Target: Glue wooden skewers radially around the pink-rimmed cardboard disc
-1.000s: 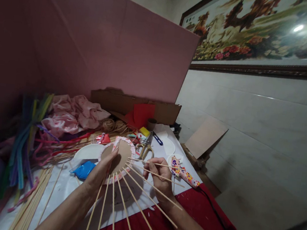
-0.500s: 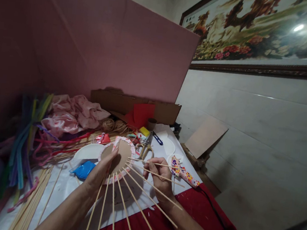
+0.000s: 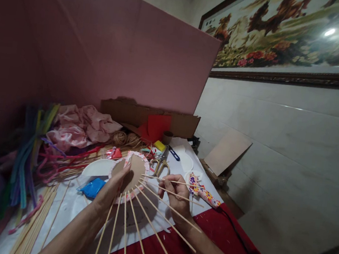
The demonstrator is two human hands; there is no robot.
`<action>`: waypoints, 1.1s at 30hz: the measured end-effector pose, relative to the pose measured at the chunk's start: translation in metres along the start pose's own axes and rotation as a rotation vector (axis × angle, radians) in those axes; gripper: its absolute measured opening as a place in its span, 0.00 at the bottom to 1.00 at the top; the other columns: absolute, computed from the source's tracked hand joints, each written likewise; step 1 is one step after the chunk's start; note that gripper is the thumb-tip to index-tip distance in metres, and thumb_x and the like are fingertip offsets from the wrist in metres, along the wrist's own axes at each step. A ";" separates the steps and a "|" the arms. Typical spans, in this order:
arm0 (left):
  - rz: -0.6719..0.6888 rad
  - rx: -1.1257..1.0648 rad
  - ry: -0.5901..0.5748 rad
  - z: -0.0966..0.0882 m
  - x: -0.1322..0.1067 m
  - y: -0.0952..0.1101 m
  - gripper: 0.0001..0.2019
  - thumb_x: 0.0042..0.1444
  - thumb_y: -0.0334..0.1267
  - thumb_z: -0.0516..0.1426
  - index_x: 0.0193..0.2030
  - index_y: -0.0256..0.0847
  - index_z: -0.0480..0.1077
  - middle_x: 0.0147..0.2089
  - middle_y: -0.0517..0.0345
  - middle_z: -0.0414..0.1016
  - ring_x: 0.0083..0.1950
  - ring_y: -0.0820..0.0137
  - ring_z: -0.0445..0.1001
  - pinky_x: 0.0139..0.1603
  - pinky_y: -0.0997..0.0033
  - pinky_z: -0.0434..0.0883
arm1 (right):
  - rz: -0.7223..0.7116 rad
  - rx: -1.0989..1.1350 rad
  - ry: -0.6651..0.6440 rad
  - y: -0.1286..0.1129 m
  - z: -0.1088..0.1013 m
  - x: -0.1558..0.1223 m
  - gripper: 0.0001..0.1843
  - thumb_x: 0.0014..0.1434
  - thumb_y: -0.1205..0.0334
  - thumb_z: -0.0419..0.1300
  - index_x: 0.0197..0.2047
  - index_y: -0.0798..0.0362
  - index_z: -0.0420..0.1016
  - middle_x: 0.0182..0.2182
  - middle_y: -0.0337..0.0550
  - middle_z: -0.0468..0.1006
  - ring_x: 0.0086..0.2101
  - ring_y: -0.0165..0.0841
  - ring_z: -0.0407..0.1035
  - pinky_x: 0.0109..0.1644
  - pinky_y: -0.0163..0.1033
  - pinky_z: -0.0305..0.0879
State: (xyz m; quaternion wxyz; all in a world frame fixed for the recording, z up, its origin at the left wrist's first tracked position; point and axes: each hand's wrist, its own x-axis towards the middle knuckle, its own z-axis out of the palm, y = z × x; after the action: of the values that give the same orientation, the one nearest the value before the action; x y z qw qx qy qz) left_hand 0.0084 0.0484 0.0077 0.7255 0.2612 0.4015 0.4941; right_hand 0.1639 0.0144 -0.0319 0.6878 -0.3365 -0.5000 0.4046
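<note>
My left hand [image 3: 114,184] grips the left side of a round cardboard disc [image 3: 136,168] edged with pink and white patterned fabric. Several thin wooden sticks [image 3: 149,218] fan out from the disc's lower and right rim. Fingers closed, my right hand [image 3: 176,192] pinches one of the uppermost sticks [image 3: 178,181] on the right side, a short way out from the rim. Just behind the disc lie gold-handled scissors [image 3: 160,167]. A glue gun [image 3: 201,191] with a flower-patterned cover rests to the right of my right hand.
Blue clay-like packet [image 3: 91,187], white plate [image 3: 97,167] and loose sticks [image 3: 34,221] lie at left. Farther back are pink cloth [image 3: 84,123], twine balls [image 3: 119,137], a utility knife [image 3: 174,153] and a yellow block [image 3: 159,145]. A black cord [image 3: 234,228] runs over the red cloth [image 3: 221,237].
</note>
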 end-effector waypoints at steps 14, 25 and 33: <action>0.021 0.009 0.015 0.001 -0.001 0.001 0.16 0.50 0.36 0.52 0.46 0.38 0.67 0.36 0.51 0.75 0.34 0.68 0.74 0.34 0.73 0.71 | -0.009 0.004 -0.014 0.002 -0.002 0.000 0.04 0.55 0.63 0.52 0.33 0.54 0.61 0.25 0.38 0.69 0.21 0.26 0.64 0.23 0.33 0.59; 0.017 -0.006 0.044 0.003 -0.003 0.001 0.17 0.49 0.37 0.53 0.48 0.37 0.66 0.34 0.51 0.76 0.31 0.69 0.74 0.34 0.73 0.71 | -0.007 0.006 0.000 0.002 -0.001 0.001 0.05 0.54 0.62 0.53 0.33 0.54 0.61 0.24 0.38 0.69 0.21 0.25 0.64 0.22 0.32 0.60; 0.017 0.018 0.015 0.003 -0.005 0.000 0.19 0.50 0.39 0.53 0.49 0.39 0.64 0.36 0.50 0.75 0.30 0.68 0.74 0.33 0.71 0.71 | -0.003 0.004 -0.005 0.002 -0.002 0.000 0.05 0.54 0.61 0.53 0.33 0.54 0.61 0.24 0.37 0.69 0.21 0.26 0.65 0.22 0.32 0.60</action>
State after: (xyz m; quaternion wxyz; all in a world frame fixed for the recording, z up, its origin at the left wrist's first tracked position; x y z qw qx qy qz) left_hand 0.0098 0.0443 0.0112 0.7159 0.2675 0.4090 0.4985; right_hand 0.1657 0.0153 -0.0347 0.6880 -0.3334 -0.5012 0.4054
